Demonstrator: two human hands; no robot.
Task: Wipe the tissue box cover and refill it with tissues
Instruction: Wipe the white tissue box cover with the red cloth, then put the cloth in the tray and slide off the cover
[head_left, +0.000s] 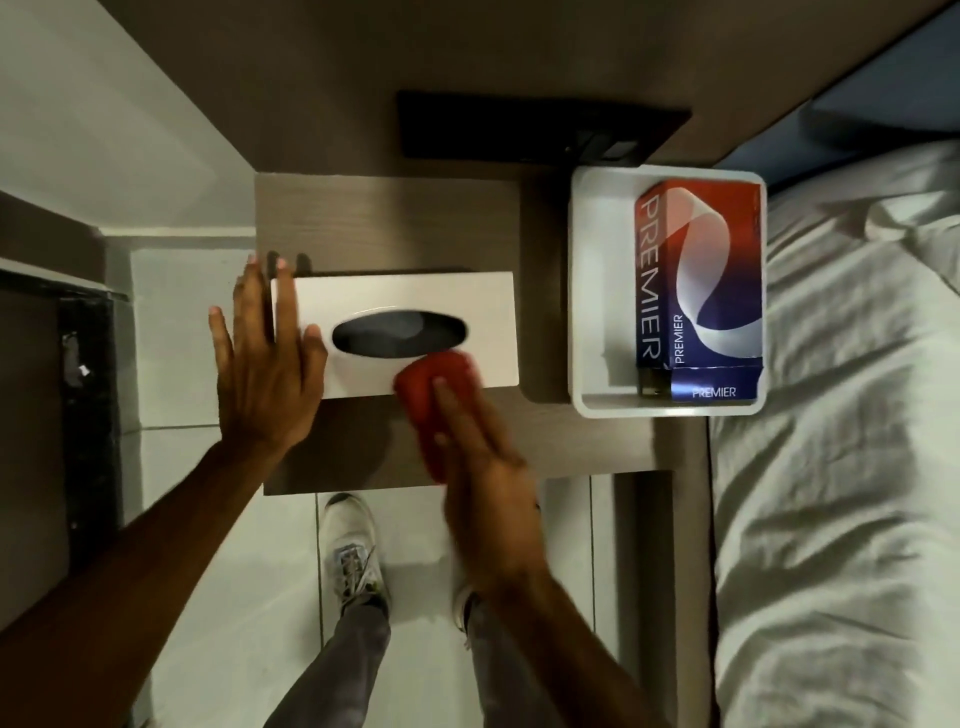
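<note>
White tissue box cover (410, 312) on wooden tabletop (363, 218). Left hand (265, 364) flat, fingers spread, steadying its left end. Right hand (483, 483) presses red cloth (436, 395) on cover's near edge. Right of that hand: Premier tissue box (698, 280) in white tray (597, 291).

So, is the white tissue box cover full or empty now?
Apparently empty. The oval slot of the tissue box cover shows only dark space, with no tissue sticking out. The tissue pack sits in the white tray.
</note>
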